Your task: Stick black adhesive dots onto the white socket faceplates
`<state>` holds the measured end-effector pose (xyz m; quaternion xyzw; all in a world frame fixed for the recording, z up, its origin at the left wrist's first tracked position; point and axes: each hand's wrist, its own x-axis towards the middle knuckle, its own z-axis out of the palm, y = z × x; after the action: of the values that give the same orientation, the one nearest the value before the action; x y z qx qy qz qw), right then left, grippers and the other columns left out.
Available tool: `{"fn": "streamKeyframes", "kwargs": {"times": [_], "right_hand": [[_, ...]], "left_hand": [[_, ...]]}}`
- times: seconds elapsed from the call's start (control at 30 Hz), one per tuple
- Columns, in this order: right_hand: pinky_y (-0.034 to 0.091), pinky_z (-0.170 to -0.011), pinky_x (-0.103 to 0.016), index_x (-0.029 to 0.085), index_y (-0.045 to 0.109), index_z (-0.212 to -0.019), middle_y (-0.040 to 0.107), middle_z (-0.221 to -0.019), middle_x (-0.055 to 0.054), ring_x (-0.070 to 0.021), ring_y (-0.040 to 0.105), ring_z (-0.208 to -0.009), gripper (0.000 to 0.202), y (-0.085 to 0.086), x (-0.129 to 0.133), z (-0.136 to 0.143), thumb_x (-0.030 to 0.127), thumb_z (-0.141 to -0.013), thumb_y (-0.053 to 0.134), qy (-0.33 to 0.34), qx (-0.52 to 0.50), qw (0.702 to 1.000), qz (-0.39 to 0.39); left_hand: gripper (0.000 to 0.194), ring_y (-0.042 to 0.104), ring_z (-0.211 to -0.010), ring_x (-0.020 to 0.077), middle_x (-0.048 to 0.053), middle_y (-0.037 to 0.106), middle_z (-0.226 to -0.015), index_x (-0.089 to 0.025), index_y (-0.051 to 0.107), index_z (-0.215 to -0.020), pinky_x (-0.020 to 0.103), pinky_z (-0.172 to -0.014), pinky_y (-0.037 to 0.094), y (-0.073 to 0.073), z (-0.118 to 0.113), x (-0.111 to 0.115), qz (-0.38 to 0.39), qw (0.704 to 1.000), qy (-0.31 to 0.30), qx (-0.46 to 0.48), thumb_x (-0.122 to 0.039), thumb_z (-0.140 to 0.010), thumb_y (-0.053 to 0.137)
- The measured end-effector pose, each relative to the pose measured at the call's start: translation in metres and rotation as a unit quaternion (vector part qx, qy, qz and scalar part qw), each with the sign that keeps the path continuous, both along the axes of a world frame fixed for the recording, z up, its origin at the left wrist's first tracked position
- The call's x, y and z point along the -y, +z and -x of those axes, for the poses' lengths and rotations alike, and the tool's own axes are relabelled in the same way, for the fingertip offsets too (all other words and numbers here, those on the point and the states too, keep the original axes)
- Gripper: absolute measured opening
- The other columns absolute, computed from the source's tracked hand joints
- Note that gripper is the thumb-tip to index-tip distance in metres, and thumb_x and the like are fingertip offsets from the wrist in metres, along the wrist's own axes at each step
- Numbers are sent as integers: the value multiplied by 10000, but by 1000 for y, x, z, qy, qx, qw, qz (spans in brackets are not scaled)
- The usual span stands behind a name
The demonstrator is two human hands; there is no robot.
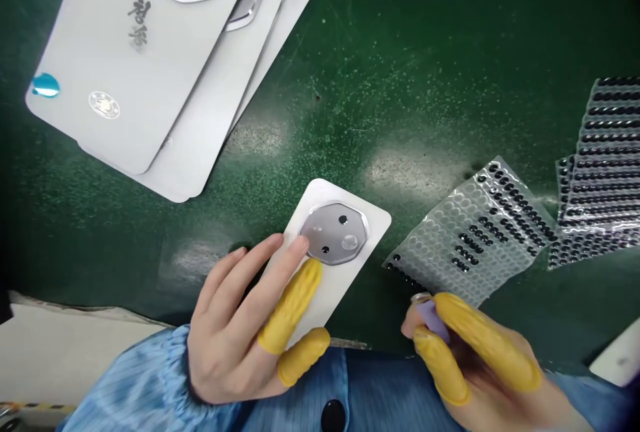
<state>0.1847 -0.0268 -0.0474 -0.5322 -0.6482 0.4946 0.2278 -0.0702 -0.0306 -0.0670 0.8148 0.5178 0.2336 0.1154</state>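
My left hand (250,325), with yellow covers on its thumb and index finger, lies spread on a small white panel (320,292). A fingertip touches the left edge of the grey octagonal plate (334,233), which has two black dots and clear round spots. My right hand (480,359), also with two yellow-covered fingers, is closed around a small purple thing (433,320) at the lower right. Just above that hand lies a clear sheet (450,239) with black dots in rows, many of its places without dots.
Several large white panels (170,85) overlap at the upper left, the top one with a blue tab (46,85). More sheets of black dots (607,185) lie at the right edge. The green table's (380,85) front edge runs below my hands.
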Motion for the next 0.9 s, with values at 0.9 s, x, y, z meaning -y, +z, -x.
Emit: {"fn": "streamKeyframes", "kwargs": {"times": [0.9], "right_hand": [[384,-410,-229,150,585,-667,470,-709,-46,-111,395,-517,309,10,-18,58,20,-814,347,209,270,917,-204]], "left_hand": [[303,543,-1225,358,218,598,-1301,-88,621,-1069,476,-951,437,-5,2,-3,14,1000,-23,-4,-278,-835,591]]}}
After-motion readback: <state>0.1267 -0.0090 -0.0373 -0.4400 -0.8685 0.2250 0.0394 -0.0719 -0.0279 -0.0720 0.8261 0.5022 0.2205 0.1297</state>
